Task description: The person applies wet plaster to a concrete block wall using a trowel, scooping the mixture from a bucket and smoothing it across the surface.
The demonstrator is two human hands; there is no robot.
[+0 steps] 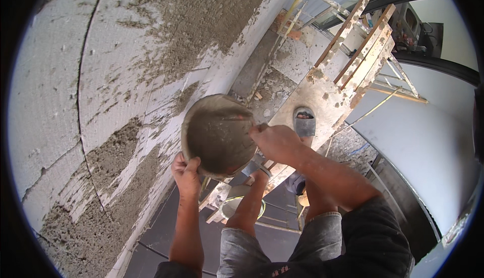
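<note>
My left hand [185, 174] grips the lower left rim of a mud-coated round basin [214, 134], which is tilted with grey mortar smeared inside. My right hand [272, 139] is closed at the basin's right rim; what its fingers hold, perhaps the rim or a tool inside, I cannot make out. At the left, the white wall of cracked boards [55, 91] carries rough patches of grey-brown mortar [196, 16], with bare streaks between them.
My sandaled feet [304, 121] stand on a stained scaffold plank [285, 111] with rails and frames [353, 33]. Below it are a pale bucket [237, 207] and rubble [267, 101]. A white surface [398, 127] and a dark-framed opening [421, 23] lie to the right.
</note>
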